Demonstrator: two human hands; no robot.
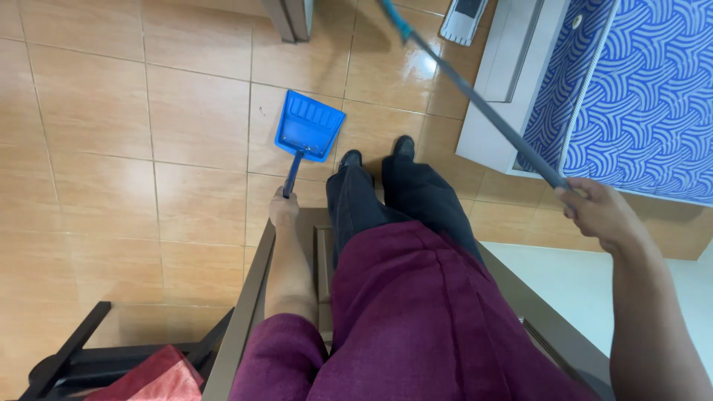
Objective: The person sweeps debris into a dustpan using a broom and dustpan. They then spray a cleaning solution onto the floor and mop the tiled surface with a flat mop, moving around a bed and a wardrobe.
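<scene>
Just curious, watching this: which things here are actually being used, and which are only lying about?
In use: blue dustpan in left hand; long mop pole in right hand; flat mop head.
Lying about: patterned blue mattress; red cloth; black frame.

Left hand (283,208) hangs low, fingers curled; right hand (598,214) reaches forward, fingers closed.

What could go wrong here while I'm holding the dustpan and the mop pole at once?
The left hand holds the blue dustpan only by the handle end, so it might tip and spill. The right hand grips the long mop pole close to the patterned mattress and white bed frame; a swing may knock them.
</scene>
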